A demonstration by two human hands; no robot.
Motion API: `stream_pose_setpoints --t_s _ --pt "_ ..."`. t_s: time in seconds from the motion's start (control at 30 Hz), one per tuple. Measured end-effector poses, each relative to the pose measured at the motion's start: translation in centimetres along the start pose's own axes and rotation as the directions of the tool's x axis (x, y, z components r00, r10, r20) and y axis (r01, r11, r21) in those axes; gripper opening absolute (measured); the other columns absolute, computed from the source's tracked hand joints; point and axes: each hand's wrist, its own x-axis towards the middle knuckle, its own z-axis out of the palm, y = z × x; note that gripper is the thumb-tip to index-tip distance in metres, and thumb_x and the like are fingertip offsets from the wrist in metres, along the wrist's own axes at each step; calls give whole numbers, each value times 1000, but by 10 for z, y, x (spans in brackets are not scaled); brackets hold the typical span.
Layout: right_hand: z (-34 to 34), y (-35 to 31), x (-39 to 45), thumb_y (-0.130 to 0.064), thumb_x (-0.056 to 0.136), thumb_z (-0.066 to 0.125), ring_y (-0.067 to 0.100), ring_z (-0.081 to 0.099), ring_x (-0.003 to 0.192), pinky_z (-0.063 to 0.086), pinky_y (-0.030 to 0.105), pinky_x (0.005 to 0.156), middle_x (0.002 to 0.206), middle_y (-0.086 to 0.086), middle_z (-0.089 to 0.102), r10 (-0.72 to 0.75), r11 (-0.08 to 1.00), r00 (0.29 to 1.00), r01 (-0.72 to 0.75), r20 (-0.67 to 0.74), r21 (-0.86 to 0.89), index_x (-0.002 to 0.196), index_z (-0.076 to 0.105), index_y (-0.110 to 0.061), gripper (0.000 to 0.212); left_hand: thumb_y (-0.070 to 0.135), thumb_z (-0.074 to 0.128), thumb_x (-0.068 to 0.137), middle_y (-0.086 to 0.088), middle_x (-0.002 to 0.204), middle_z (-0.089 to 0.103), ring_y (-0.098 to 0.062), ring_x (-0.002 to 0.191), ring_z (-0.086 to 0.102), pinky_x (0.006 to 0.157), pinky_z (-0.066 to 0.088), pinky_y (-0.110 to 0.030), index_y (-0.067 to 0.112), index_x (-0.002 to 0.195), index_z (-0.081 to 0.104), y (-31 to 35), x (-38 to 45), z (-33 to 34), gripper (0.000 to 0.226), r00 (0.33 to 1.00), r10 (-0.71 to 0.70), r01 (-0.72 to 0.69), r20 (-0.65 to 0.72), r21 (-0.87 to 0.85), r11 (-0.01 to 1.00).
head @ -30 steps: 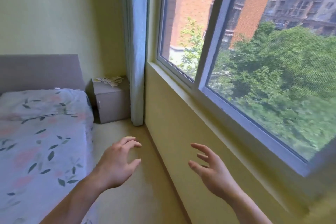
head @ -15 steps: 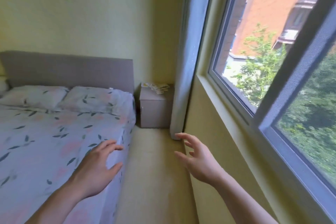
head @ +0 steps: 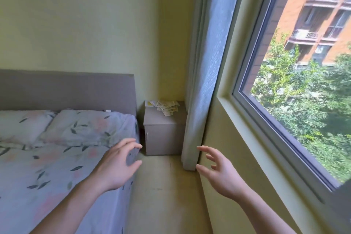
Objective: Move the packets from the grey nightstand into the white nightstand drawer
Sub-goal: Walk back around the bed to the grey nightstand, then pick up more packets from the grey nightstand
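The packets [head: 167, 108] are seen in a loose, overlapping pile on top of the grey nightstand [head: 164, 135], toward its back and right side, with one pale yellow-marked packet lying apart at the back left corner. They are too small for print to be read. The nightstand is set in the corner of the room, between the bed [head: 57, 157] and the curtain [head: 207, 81], its door closed and a small handle visible at the left edge of its front.

Both hands are held in the air in the foreground, well apart from the nightstand and touching nothing. The left hand [head: 116, 167] is raised over the near corner of the bed, its fingers spread and lightly curved, thumb held apart. The right hand [head: 221, 172] is held before the wall under the window [head: 284, 100], fingers likewise spread and gently bent, nothing pinched.

A grey headboard [head: 66, 89] is seen behind two leaf-patterned pillows [head: 81, 127]. Through the window, green trees and an orange building are visible. The floor [head: 161, 195] between bed and wall is pale.
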Motion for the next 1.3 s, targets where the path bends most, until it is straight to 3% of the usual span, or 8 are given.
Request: stream_pose_setpoints --t_s 0.3,0.63,0.9,1.17,1.3 --pt "15 27 188 -34 91 70 -4 45 133 39 28 115 141 -28 48 18 999 998 -21 52 47 137 52 -46 50 40 64 95 25 148 34 -3 135 41 106 29 -18 39 130 55 -21 179 20 37 999 24 -24 46 -5 1000" --pt "21 52 434 -26 90 72 1 49 129 36 15 107 138 -20 51 -36 996 989 24 146 84 138 54 -35 52 40 65 95 23 146 35 -3 137 41 108 26 -15 40 129 54 -72 376 32 36 994 -97 95 41 56 994" --pt "35 52 586 -31 90 70 8 50 129 42 21 104 141 -16 48 -42 998 966 27 255 61 139 52 -40 53 38 68 93 24 144 35 -2 136 40 107 24 -15 42 124 53 -128 482 36 34 978 -206 205 32 39 978" --pt "55 83 722 -31 89 70 4 46 130 39 25 113 138 -18 47 64 998 963 -65 262 -3 140 52 -36 55 40 71 89 22 141 43 -3 133 46 112 31 -20 35 127 60 -202 639 65 40 971 -208 205 117 29 978" --pt "77 112 809 -28 87 73 5 51 125 40 19 106 136 -13 52 155 988 964 -156 215 -9 135 56 -37 52 40 70 88 20 142 42 -4 131 49 110 31 -18 32 130 62 -245 746 93 43 963 -179 177 199 28 984"
